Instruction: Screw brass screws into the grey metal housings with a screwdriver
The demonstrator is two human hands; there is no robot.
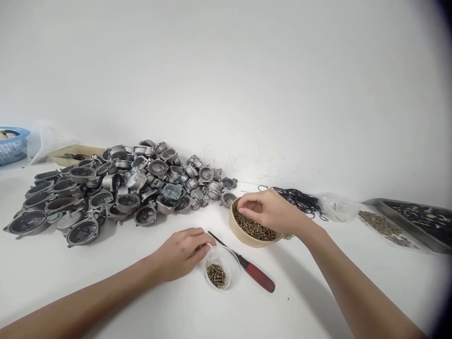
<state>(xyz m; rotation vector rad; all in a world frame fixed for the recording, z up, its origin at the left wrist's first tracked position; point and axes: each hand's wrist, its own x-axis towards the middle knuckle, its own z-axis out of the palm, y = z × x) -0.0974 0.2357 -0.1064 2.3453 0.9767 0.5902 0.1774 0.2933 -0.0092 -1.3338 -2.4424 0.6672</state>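
Observation:
My right hand (264, 209) reaches over the rim of a tan round bowl (243, 238) full of small brass-coloured screws (256, 228). Its thumb and fingertips are pinched together at the bowl's left inner side; what lies between them is too small to make out. Beside the bowl, my left hand (185, 252) has its thumb and forefinger closed at the rim of a clear plastic cup (232, 268). A small heap of the same screws lies in the cup, which tilts slightly. A screwdriver (259, 277) with a red and black handle lies diagonally behind and right of the cup.
A large pile of grey metal housings (127, 188) covers the left. Behind it are a yellowish tray (60, 153) and a blue basket (14, 148). At right lie black rubber cords (300, 200), a clear plastic bag (339, 207), loose brass parts (379, 226) and a dark tray (427, 240).

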